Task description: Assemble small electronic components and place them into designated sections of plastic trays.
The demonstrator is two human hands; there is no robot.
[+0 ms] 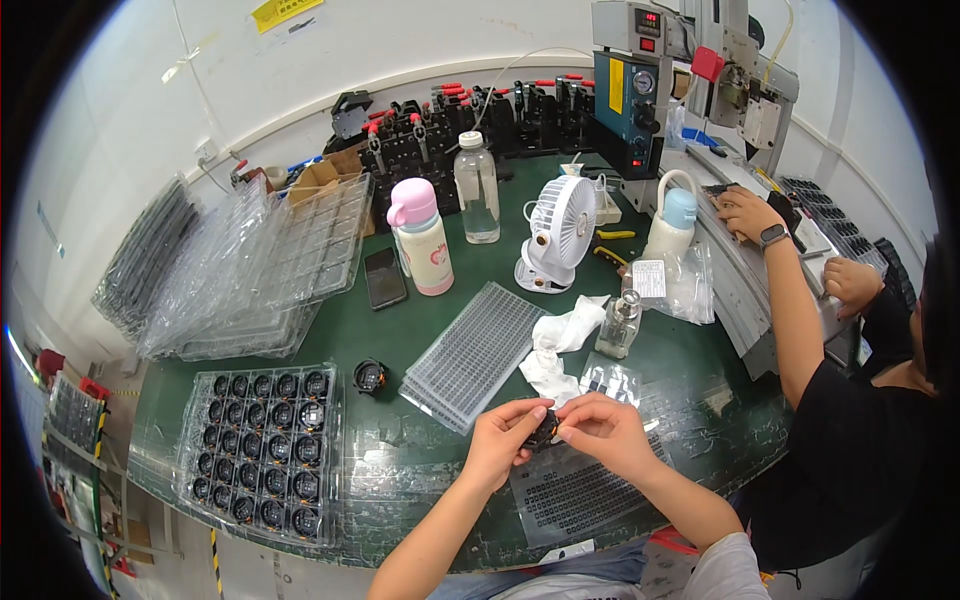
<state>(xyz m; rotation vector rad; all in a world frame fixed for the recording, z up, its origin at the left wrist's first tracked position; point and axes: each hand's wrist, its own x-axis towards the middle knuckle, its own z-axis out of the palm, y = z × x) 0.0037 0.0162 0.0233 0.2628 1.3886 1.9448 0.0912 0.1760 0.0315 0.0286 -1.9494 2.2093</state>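
Between my two hands is a small round black part (pixel 541 430), much of it hidden by fingers. My left hand (pixel 504 436) grips it from the left with thumb and fingers. The fingertips of my right hand (pixel 604 428) are pinched together at its right side; whether they hold something small as well, I cannot tell. Under my hands lies a sheet of small dark stickers (pixel 580 497). A thicker stack of similar sheets (pixel 475 350) rests just beyond. One more round black part (pixel 370 377) stands alone on the green table, and a clear tray (pixel 335 450) at the left holds rows of them.
Crumpled white tissue (pixel 550 372) and a glass bottle (pixel 620 325) stand beyond my hands. Farther back are a white fan (pixel 562 230), a pink-lidded bottle (pixel 425 245), a phone (pixel 385 278) and stacked clear trays (pixel 240 270). At right, a co-worker's arms (pixel 790 290) reach over a machine (pixel 715 270).
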